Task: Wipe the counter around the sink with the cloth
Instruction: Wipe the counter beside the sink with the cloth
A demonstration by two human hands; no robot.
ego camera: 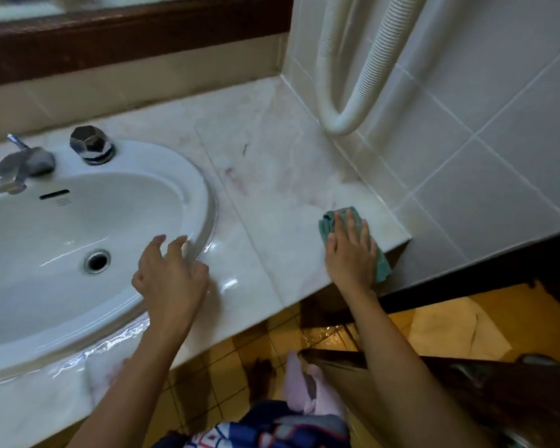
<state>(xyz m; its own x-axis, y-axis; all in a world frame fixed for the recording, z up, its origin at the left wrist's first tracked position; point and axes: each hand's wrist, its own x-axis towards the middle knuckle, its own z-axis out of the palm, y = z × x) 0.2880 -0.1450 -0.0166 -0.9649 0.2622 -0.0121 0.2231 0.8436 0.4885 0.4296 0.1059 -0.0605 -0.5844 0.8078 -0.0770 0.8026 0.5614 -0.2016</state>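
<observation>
A white oval sink [204,202] is set into a pale marble counter [265,163]. A teal cloth [328,221] lies on the counter's right front corner, close to the tiled side wall. My right hand [351,253] presses flat on the cloth with straight fingers, and the cloth shows beyond the fingertips and past the counter's edge. My left hand [172,273] rests at the sink's right rim, its fingers loosely bent and holding nothing. The counter near the sink looks wet and shiny.
A chrome tap [20,166] and a faceted chrome knob [91,145] stand at the back of the sink. A white ribbed hose [343,118] loops down the tiled wall [466,124] at the right. Yellow floor tiles [227,367] lie below the counter's front edge.
</observation>
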